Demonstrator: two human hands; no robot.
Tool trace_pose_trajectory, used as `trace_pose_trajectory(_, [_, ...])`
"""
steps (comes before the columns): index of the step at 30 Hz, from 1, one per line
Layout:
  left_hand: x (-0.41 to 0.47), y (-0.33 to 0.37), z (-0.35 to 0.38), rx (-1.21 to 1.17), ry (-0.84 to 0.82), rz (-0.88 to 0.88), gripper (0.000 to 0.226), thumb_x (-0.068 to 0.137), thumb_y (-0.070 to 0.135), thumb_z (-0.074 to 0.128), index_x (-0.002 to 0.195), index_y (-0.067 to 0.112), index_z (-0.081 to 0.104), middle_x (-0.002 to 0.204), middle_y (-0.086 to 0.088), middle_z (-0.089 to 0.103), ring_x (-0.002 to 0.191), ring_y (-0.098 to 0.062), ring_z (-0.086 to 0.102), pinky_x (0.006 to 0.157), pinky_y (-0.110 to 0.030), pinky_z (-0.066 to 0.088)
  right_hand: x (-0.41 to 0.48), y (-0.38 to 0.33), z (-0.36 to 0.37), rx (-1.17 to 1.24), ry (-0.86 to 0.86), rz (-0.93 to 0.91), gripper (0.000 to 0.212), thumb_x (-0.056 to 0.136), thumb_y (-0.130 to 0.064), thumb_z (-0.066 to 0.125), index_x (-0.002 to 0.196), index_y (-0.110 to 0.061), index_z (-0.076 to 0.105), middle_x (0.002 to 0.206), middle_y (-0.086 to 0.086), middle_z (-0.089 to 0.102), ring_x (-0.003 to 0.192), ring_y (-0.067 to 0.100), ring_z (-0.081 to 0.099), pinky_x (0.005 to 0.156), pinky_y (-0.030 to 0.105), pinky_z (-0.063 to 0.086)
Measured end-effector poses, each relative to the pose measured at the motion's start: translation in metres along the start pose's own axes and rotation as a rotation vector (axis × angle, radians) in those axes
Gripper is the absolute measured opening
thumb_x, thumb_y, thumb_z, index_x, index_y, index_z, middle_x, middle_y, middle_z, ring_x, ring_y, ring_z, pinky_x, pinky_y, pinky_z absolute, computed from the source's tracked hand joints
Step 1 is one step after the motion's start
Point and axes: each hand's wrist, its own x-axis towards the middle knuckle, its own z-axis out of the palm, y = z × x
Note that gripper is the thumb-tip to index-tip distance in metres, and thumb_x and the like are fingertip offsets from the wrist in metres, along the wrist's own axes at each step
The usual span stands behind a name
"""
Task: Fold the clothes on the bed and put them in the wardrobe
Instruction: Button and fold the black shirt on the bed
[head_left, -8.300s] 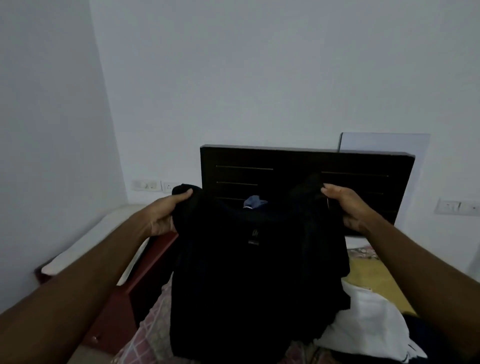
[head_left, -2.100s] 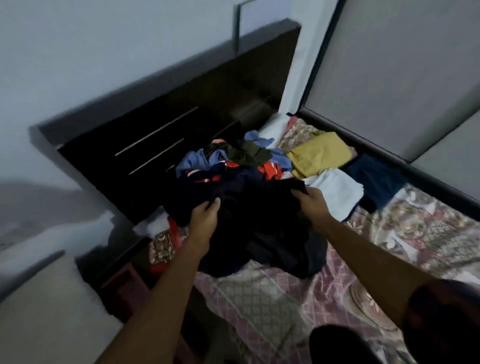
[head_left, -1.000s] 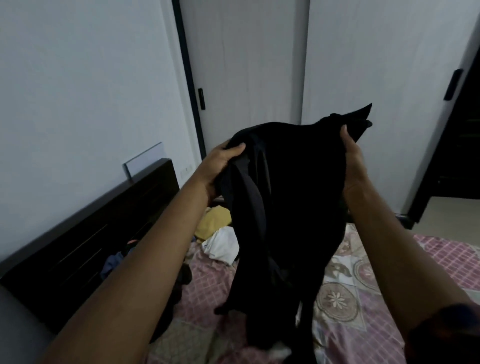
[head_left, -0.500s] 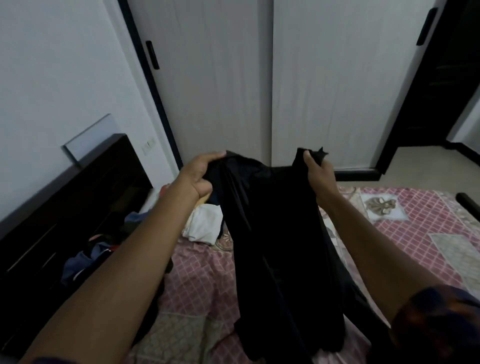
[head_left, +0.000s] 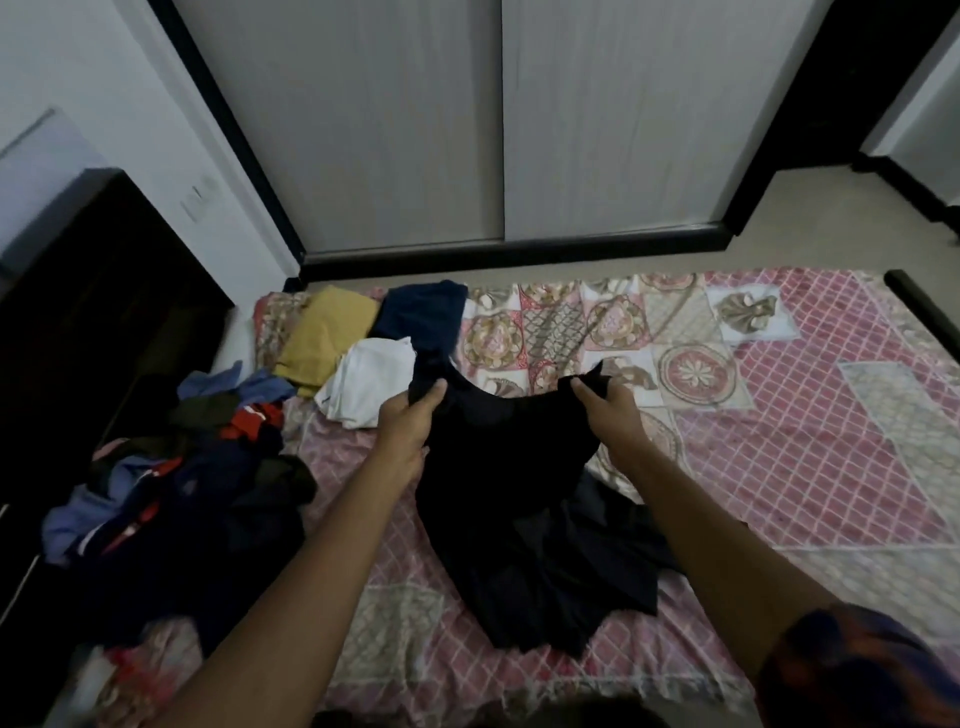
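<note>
A black garment (head_left: 519, 499) lies mostly spread on the bed (head_left: 779, 467), its lower part crumpled toward me. My left hand (head_left: 408, 421) grips its upper left corner and my right hand (head_left: 610, 415) grips its upper right corner, both held just above the patterned pink bedsheet. A heap of unfolded clothes (head_left: 171, 499) in dark blue, red and light blue sits at the left by the headboard. Folded yellow (head_left: 324, 338), white (head_left: 363, 384) and navy (head_left: 421, 312) pieces lie near the bed's far left corner. The wardrobe (head_left: 498, 130) with pale sliding doors stands shut beyond the bed.
A dark wooden headboard (head_left: 88, 312) runs along the left. A strip of floor (head_left: 779, 223) separates the bed from the wardrobe, and a dark doorway (head_left: 857, 78) opens at the far right. The bed's right half holds only the sheet.
Both hands have brought the black garment down from the air onto the bed. My view has tilted down toward the mattress.
</note>
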Motion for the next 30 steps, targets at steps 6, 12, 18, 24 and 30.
trace_pose_trajectory(6, [-0.018,0.001,0.036,-0.021,0.029,0.058,0.011,0.096,0.014,0.063,0.089,0.01,0.071,0.091,-0.007,0.073,0.087,-0.022,0.07,0.075,-0.031,0.057,0.016,0.018,-0.009,0.349,-0.227,0.042,0.011,0.1,-0.007,0.059,0.096,-0.006,0.069,0.083,0.002,0.076,0.084,0.018,0.074,0.072,0.028,0.056])
trace_pose_trajectory(12, [-0.014,-0.023,0.065,0.116,0.164,0.173,0.034,0.087,0.045,0.07,0.087,0.012,0.066,0.093,-0.005,0.069,0.088,-0.02,0.066,0.08,-0.037,0.052,0.052,0.034,-0.039,0.344,-0.064,0.053,0.012,0.097,-0.014,0.066,0.098,-0.009,0.077,0.096,0.009,0.077,0.091,0.021,0.074,0.083,0.032,0.059])
trace_pose_trajectory(18, [-0.005,-0.036,0.087,0.156,0.195,0.126,0.017,0.092,0.031,0.07,0.091,0.014,0.071,0.094,-0.002,0.073,0.09,-0.018,0.069,0.081,-0.035,0.056,0.071,0.062,-0.06,0.298,-0.08,0.158,0.015,0.097,-0.007,0.064,0.106,-0.003,0.075,0.098,0.007,0.077,0.089,0.017,0.075,0.085,0.028,0.06])
trace_pose_trajectory(24, [0.005,-0.086,0.114,0.242,0.081,-0.034,0.012,0.097,0.02,0.063,0.101,0.014,0.073,0.097,-0.002,0.075,0.093,-0.019,0.071,0.08,-0.031,0.055,0.074,0.107,-0.067,0.16,-0.06,0.331,0.017,0.096,-0.006,0.065,0.111,-0.001,0.073,0.103,0.007,0.075,0.096,0.021,0.071,0.091,0.035,0.058])
trace_pose_trajectory(30, [0.026,-0.104,0.104,0.378,0.296,0.043,0.04,0.101,0.028,0.056,0.11,-0.01,0.061,0.105,-0.026,0.065,0.099,-0.037,0.063,0.085,-0.049,0.051,0.067,0.113,-0.062,0.207,0.099,0.369,0.013,0.099,-0.013,0.063,0.094,-0.005,0.073,0.092,0.008,0.074,0.093,0.027,0.071,0.073,0.026,0.058])
